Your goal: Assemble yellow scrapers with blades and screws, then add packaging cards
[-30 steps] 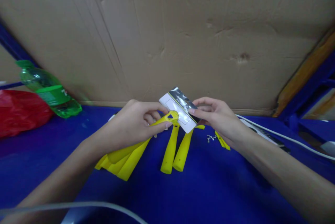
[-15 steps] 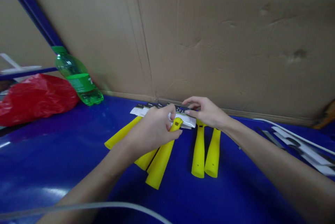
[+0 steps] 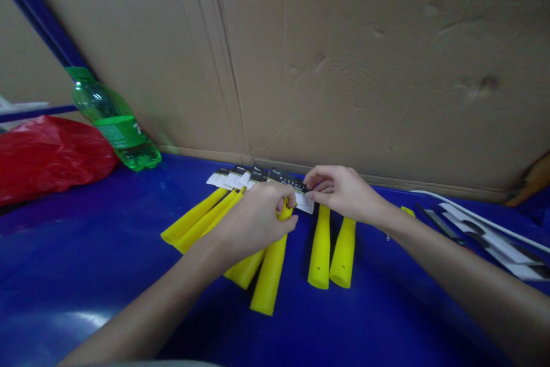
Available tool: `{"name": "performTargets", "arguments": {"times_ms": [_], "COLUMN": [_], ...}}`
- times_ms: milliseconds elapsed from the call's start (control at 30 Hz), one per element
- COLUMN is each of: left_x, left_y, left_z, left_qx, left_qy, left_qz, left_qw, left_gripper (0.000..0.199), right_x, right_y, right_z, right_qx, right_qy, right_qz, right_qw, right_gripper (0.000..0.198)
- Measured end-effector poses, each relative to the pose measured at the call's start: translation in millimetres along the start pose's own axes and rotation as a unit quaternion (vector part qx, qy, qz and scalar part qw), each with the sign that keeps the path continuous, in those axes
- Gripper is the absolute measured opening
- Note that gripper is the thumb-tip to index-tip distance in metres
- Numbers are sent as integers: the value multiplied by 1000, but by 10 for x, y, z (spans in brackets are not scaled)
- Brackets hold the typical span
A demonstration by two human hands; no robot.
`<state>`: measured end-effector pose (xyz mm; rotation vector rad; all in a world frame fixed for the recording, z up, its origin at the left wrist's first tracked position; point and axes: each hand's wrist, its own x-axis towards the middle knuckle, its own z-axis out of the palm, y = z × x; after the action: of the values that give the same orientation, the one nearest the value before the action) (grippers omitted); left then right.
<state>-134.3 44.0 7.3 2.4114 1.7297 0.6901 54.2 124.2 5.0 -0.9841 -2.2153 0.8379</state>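
Handle (image 3: 268, 278): yellow, lying mid-table (image 3: 387, 321), narrow end at the left fingertips, wide end toward the front edge.
Left hand (image 3: 260, 218): thumb and forefinger slightly parted about the narrow end; firm hold or light touch, cannot tell. Risk: handle rolling, if only loosely held.
Card (image 3: 284, 180): black and white, near the back edge, just beyond the narrow end; any fastening hidden by the left hand.
Right hand (image 3: 344, 192): fingers half curled at the card's right end; pinch or mere touch, cannot tell. Risk: crease or tear, from pulling sideways on thin stock.
Other cards (image 3: 223, 177): overlapping along the back edge. Risk: sliding together, from a knuckle brushing past.
Other handles (image 3: 191, 223): fanned toward the left edge, partly hidden by the left arm. Risk: scattering, from a wrist nudge.
Right pair (image 3: 319, 252): side by side, below the right hand. Risk: rolling, if knocked.
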Motion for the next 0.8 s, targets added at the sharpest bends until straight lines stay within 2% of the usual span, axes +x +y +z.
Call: {"name": "performTargets", "arguments": {"times_ms": [167,300,433,500,633,800], "left_x": [6,26,34,41,60,56], "left_y": [93,94,143,167,168,191], "left_z": [60,101,137,144,131,125], "left_qx": [37,62,96,118,155,157], "left_qy": [-12,-5,-5,-1,3,-4], "left_qz": [-1,-12,-19,-28,-43,-23], "left_qw": [999,998,995,993,987,987], "left_gripper": [9,11,15,17,17,19], "right_x": [-165,-270,-411,-487,-609,-726], "right_y": [9,28,52,68,105,129], "right_z": [-138,-223,-271,-304,-408,-471], "right_qx": [18,-104,-205,-224,-235,-239], "right_qy": [-6,11,-44,-43,-13,-26], "right_qz": [-11,-24,-68,-75,-41,-37], "right_qw": [1000,994,975,971,971,970], "right_gripper": [16,15,25,27,25,24]}}
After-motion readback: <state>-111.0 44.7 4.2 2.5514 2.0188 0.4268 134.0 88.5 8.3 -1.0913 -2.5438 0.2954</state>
